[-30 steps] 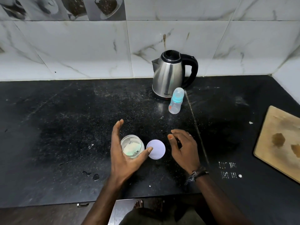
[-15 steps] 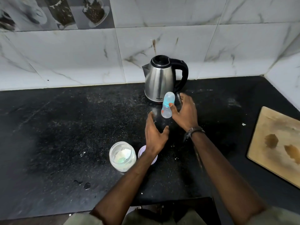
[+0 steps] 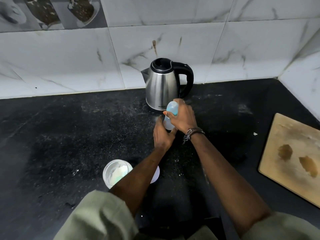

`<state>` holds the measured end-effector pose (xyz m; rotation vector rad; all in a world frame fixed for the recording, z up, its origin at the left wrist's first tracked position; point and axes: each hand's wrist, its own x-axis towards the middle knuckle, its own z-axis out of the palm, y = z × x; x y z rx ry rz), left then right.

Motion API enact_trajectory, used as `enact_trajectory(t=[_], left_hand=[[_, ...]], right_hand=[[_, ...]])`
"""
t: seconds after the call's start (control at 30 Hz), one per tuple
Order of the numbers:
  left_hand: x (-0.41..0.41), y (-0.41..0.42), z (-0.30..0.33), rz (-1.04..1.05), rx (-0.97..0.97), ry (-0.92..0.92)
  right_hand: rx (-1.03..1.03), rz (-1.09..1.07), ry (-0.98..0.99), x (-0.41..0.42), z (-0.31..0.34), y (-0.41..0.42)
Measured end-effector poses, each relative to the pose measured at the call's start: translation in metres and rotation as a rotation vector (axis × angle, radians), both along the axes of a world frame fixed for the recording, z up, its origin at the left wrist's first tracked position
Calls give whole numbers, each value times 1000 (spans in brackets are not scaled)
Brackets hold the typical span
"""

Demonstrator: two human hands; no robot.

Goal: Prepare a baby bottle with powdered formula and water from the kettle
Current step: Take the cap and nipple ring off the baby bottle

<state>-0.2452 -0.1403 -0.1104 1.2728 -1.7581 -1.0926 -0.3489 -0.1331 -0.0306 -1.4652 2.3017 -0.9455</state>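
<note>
Down close, open powder jar with its lid off beside it — ready for scooping. Farther out, baby bottle just in front of kettle: right hand wrapped around the blue top, left hand cupping the bottom — likely to twist it open.

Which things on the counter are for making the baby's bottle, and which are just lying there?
For the job:
- baby bottle, held by the right hand, left hand at its base
- kettle
- open jar of powder
- jar lid

Just lying about:
- wooden board
</note>
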Motion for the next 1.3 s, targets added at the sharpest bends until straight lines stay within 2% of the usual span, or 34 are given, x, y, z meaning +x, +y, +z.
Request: enact_trajectory(t=[0.37,0.47,0.57,0.7,0.77,0.87,1.07,1.17,1.3], left_hand=[[14,53,42,7,-169,173],[27,74,53,-16,-217,167],[42,98,61,-19,-242,132],[68,125,54,-62,-256,79],[78,137,51,-90,-255,57],[93,156,62,-137,-194,110],[114,170,70,-252,-2,224],[121,171,72,-270,0,232],[129,170,73,-274,-16,244]], right_hand=[[-151,77,4,7,35,61],[-212,84,17,13,49,86],[-217,77,140,25,63,114],[-81,-27,461,48,75,145],[-21,-37,500,59,78,157],[21,-22,462,71,76,170],[-133,166,363,70,70,186],[-106,276,184,66,74,192],[-137,334,107,67,76,198]])
